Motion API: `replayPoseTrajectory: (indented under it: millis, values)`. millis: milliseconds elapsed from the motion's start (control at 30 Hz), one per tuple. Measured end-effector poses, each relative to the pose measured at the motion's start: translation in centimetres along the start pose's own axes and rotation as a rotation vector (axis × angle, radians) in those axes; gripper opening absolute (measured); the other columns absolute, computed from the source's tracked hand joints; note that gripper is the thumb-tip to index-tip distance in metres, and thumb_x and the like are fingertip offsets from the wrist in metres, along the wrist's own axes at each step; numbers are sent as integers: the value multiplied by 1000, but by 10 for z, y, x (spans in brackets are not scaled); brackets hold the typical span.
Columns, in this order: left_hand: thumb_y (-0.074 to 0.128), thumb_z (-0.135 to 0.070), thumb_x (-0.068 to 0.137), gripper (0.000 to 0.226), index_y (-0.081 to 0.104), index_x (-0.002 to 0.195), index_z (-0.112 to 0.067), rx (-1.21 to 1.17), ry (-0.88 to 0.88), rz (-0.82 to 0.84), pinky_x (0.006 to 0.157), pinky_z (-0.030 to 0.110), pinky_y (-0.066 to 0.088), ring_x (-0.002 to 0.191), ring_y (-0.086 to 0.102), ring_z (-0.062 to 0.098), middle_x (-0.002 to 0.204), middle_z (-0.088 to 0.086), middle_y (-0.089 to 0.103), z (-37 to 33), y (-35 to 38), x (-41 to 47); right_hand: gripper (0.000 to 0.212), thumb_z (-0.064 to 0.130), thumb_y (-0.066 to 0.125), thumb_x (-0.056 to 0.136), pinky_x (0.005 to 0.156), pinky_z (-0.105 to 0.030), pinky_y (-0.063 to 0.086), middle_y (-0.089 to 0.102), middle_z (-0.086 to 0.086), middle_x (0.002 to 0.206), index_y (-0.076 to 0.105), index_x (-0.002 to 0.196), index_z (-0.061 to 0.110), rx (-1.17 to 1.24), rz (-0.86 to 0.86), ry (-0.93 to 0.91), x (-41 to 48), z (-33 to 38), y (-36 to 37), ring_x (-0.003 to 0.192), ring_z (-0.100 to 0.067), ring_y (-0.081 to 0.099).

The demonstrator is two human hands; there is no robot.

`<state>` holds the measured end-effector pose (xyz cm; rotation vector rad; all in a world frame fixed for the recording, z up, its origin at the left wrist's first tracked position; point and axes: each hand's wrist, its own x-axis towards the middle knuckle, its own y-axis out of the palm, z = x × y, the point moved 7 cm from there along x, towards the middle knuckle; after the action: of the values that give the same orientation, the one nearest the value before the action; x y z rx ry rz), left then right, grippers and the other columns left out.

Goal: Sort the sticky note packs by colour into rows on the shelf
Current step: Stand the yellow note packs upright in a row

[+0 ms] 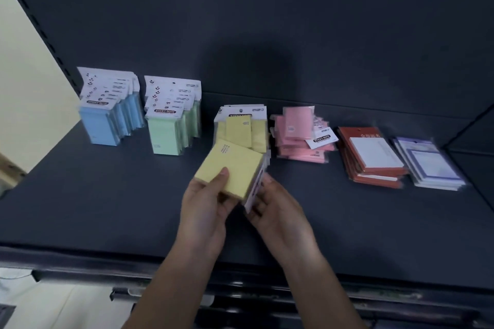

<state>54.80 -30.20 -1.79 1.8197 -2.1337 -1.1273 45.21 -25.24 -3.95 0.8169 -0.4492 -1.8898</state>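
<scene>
A stack of yellow sticky note packs (235,165) is held tilted above the dark shelf (107,208), between both hands. My left hand (205,203) grips its near left corner, thumb on top. My right hand (270,203) grips the white header end on the right. Behind it, more yellow packs (242,128) lean at the back. Upright rows of blue packs (107,117) and green packs (171,123) stand to the left. A loose pile of pink packs (299,136) lies to the right.
Right of the pink pile lie a stack of red-framed white packs (374,160) and a stack of purple-framed packs (433,165). The shelf's back panel (267,21) rises behind everything. The shelf's front edge (80,259) runs below my wrists.
</scene>
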Motion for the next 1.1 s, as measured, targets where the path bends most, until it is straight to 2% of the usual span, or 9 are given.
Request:
replayPoseTrajectory:
  millis: [100,233,367,433,567,700,800,967,1100]
  values:
    - [53,1,88,26,53,114,-2,7,69,8,75,31,57,86,69,22,105,15,68,4,4,-8,41,14,67,79,79,-29,54,68,-13,110,56,117,2,-44,25,-14,-3,-5,8,95,-22,66]
    - [54,7,84,21,53,87,-14,129,201,-29,66,27,52,78,62,18,84,4,64,-18,-8,-1,35,-3,64,80,63,-26,47,69,-9,103,55,111,9,-183,-123,-95,-1,14,-8,80,-16,63]
    - [56,-9,89,11,60,81,-17,404,221,41,46,19,42,56,55,10,71,1,65,-38,-15,11,38,-9,65,77,58,-22,45,67,-7,98,55,103,15,-363,-111,-154,2,30,-18,79,-16,59]
    - [59,-23,89,12,65,80,-17,593,185,65,46,19,39,54,53,10,68,1,64,-37,-21,18,43,-13,64,76,62,-19,50,66,-5,96,54,105,17,-466,-52,-152,7,31,-13,79,-13,61]
    - [64,-36,83,25,68,75,-13,878,244,85,59,29,44,63,58,13,70,7,67,-41,-34,25,51,-12,67,73,69,-18,53,64,-3,103,53,108,22,-624,-23,-134,21,18,4,86,-11,60]
    - [61,-21,88,5,66,89,-22,892,339,50,53,15,44,61,55,4,69,-3,61,-53,-49,32,51,-6,70,74,73,-22,53,60,4,109,49,104,30,-686,-24,-162,35,-5,20,90,-12,60]
    - [60,-20,88,11,62,80,-27,1055,342,-52,54,24,42,58,51,7,60,-10,55,-61,-71,41,41,2,68,80,73,-23,52,58,13,102,49,108,26,-795,-93,-246,40,-16,26,80,-6,58]
    - [60,-23,87,13,60,75,-18,1381,397,-175,75,31,34,95,48,26,87,-1,58,-72,-93,48,18,8,59,85,69,-10,43,57,8,93,55,97,21,-1203,-75,-485,40,-25,55,79,-1,53]
    - [57,-30,90,23,62,99,-9,1607,439,-313,88,37,31,104,38,31,108,13,51,-74,-102,53,21,23,54,88,85,-30,42,49,2,112,57,108,18,-1646,-83,-566,44,-36,74,102,-17,44]
